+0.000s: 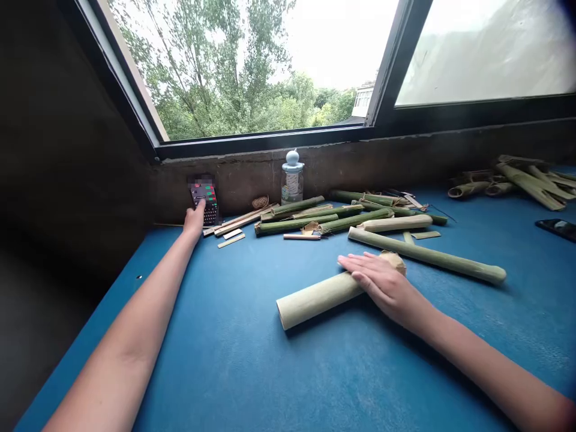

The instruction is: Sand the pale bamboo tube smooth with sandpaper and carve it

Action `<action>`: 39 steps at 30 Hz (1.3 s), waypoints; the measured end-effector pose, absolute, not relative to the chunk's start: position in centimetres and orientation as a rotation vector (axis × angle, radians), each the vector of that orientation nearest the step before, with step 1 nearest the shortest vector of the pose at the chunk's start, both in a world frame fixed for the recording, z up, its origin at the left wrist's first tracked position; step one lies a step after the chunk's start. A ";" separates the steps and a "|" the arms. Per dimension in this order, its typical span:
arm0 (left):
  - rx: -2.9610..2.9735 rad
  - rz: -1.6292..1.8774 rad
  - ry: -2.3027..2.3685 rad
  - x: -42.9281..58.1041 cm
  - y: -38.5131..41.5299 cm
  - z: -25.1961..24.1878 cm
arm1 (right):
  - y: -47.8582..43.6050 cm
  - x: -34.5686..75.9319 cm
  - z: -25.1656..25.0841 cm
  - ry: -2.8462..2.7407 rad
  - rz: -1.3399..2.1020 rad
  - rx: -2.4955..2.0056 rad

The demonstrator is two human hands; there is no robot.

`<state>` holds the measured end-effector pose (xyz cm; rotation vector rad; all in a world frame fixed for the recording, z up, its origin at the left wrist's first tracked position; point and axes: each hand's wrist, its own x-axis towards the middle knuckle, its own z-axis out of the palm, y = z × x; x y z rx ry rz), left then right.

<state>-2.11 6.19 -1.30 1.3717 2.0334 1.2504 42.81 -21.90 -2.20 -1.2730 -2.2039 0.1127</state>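
My right hand (382, 284) lies palm down across a thick, pale green bamboo tube (315, 299), its fingers over the tube near a frayed tan end. My left hand (194, 220) stretches to the far edge of the table, its fingertips on a dark calculator-like keypad device (205, 202) with red and green keys. Part of the device's face is hidden by those fingers. A long, slim green bamboo stalk (427, 255) lies just beyond my right hand, not touching it.
A heap of green bamboo pieces and pale strips (315, 219) lies along the wall, beside a glass jar with a blue lid (292, 177). More curled bamboo (508, 183) and a black phone (557, 228) lie at the right of the blue table (216, 360).
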 end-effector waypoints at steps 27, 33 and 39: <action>1.539 1.355 1.970 -3.7 5.3 -1.7 | -23.5 40.8 -1.3 -2.353 0.058 -1.164; 1.589 1.267 2.001 -4.2 5.7 -1.5 | -21.4 44.1 -1.9 -2.201 0.045 -1.426; 1.719 1.046 1.995 -5.2 5.0 -1.3 | -21.5 44.9 -1.2 -2.220 0.123 -1.418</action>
